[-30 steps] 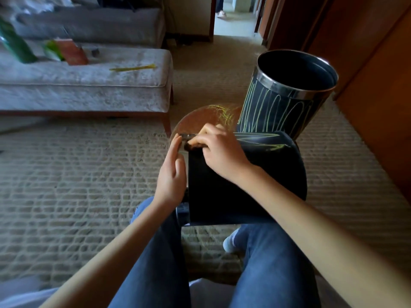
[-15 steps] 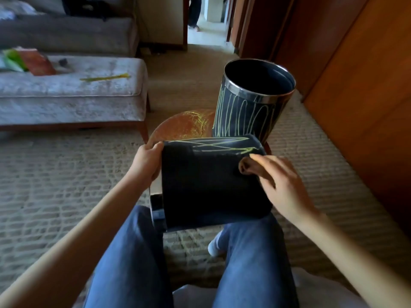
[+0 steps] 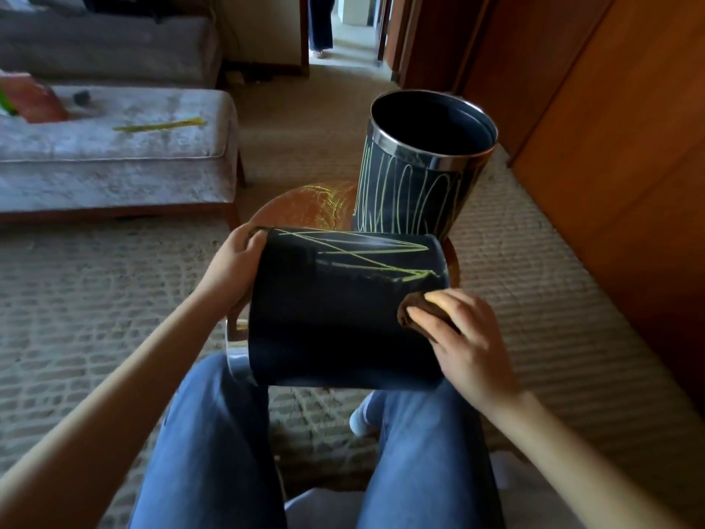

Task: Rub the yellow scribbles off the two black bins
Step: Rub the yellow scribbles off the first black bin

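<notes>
A black bin lies on its side across my knees, its chrome rim toward me, with yellow scribbles left on its far upper part. My left hand grips the bin's far left edge. My right hand presses a dark brown cloth against the bin's right side, just below the scribbles. A second black bin stands upright on a small round wooden stool beyond it, covered in yellow loops.
A grey upholstered bench with a yellow stick and a red item stands at the left. Wooden wardrobe doors run along the right. Beige carpet covers the floor; a person's legs stand in the far doorway.
My right hand with the cloth has gone from the bin's top left edge across to its right side. My left hand has taken hold of the bin's far left edge.
</notes>
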Action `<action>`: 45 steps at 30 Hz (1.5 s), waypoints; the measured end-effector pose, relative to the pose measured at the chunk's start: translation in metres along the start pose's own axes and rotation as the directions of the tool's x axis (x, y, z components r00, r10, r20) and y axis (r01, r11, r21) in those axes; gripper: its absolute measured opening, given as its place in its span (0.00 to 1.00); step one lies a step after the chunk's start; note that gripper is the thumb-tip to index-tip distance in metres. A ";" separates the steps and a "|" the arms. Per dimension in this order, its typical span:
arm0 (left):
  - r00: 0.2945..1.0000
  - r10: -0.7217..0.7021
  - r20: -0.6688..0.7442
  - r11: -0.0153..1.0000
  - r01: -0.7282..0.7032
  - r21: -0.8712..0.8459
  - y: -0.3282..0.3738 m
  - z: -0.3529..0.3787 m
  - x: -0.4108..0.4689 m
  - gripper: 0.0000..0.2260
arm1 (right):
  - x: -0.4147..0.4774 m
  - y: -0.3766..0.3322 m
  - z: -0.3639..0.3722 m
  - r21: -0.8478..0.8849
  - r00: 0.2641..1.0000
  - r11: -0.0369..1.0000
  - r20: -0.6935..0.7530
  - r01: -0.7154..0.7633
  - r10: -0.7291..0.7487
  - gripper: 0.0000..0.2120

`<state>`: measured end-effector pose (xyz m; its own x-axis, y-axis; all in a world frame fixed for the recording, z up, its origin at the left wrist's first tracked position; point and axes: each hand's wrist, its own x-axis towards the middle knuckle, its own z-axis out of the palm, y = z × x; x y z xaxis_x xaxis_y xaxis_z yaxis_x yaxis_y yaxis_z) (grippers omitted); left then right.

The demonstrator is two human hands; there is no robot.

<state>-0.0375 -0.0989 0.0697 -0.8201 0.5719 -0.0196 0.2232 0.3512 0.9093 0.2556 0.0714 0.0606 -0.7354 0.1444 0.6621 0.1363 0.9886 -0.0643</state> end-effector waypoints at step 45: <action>0.992 -0.118 -0.042 0.982 0.111 -0.155 0.007 0.003 -0.017 0.21 | 0.032 -0.050 0.014 0.104 0.996 0.993 0.066 0.046 -0.053 0.12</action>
<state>-0.0207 -0.1037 0.0751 -0.8622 0.4946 -0.1096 0.0466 0.2929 0.9550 0.2164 0.0276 0.0746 -0.7840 0.0940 0.6136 0.0320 0.9933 -0.1112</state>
